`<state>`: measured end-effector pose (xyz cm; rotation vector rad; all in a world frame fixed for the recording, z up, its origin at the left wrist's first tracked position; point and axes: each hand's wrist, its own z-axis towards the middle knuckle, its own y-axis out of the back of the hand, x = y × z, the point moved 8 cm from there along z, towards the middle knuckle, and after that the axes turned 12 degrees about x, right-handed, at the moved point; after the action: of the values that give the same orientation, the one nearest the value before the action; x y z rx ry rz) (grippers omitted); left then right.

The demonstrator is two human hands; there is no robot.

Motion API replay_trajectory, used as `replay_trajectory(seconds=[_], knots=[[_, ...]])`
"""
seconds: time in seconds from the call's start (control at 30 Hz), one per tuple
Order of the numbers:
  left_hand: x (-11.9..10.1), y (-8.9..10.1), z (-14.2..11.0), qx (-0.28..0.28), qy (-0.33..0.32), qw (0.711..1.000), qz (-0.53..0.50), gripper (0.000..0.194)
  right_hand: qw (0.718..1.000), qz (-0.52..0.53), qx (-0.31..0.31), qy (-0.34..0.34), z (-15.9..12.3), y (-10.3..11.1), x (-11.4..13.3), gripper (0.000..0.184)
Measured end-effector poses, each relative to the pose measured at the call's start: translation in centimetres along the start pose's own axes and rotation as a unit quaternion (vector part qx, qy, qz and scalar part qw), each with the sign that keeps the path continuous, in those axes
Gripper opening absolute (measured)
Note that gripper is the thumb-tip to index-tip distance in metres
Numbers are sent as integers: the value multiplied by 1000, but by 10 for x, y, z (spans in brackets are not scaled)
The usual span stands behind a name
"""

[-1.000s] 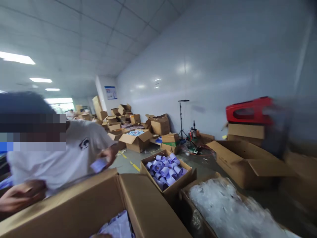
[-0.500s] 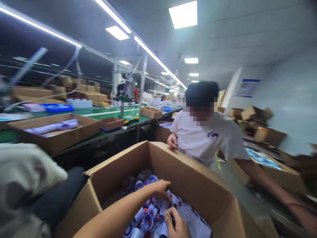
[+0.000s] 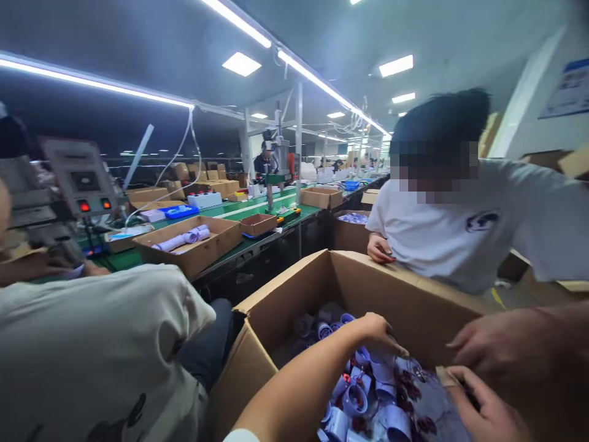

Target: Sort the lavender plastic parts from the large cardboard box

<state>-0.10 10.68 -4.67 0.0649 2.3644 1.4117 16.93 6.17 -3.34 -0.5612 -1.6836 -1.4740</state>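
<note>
An open cardboard box (image 3: 276,337) stands before me with many lavender plastic cylinders (image 3: 355,400) in it, some showing small red parts. My left hand (image 3: 378,333) reaches across into the box, its fingers bent down over the lavender pieces; what it grips is hidden. On the right, my right hand (image 3: 483,402) is curled, with a pale covering on a fingertip, beside a pale translucent plastic sheet (image 3: 437,402) with dark red bits near it. What lies between its fingers does not show clearly.
Across the box, a co-worker in a white T-shirt (image 3: 427,239) has one hand (image 3: 380,248) at the rim and another blurred hand (image 3: 501,344) near my right hand. A person in grey clothing (image 3: 92,344) sits left. A green conveyor table (image 3: 230,212) carries a shallow carton (image 3: 197,245).
My view has turned left, so the box appears farther right. The co-worker has leaned nearer and the outstretched arm now comes over the box. Both my hands stay in the box, slightly farther apart.
</note>
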Motion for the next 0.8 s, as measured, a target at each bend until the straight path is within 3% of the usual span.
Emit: replay_trajectory(seconds=[0.13, 0.27, 0.43, 0.57, 0.67, 0.8], knots=[[-27, 9, -7, -65, -60, 993, 74, 47, 996, 16, -89, 9, -8, 17, 3, 41], [-35, 1, -8, -13, -65, 998, -7, 39, 992, -7, -128, 7, -17, 28, 9, 44], [-27, 11, -15, -30, -58, 993, -102, 24, 993, -47, -101, 43, -24, 20, 29, 42], [-22, 17, -19, -31, -81, 987, -132, 24, 991, -31, -97, 91, -22, 12, 37, 41], [-29, 18, -21, -28, -138, 977, -160, 27, 989, -20, -101, 108, -18, 9, 36, 40], [-59, 15, -27, -24, -278, 948, -156, 28, 989, -9, -105, 107, -13, 9, 33, 30]])
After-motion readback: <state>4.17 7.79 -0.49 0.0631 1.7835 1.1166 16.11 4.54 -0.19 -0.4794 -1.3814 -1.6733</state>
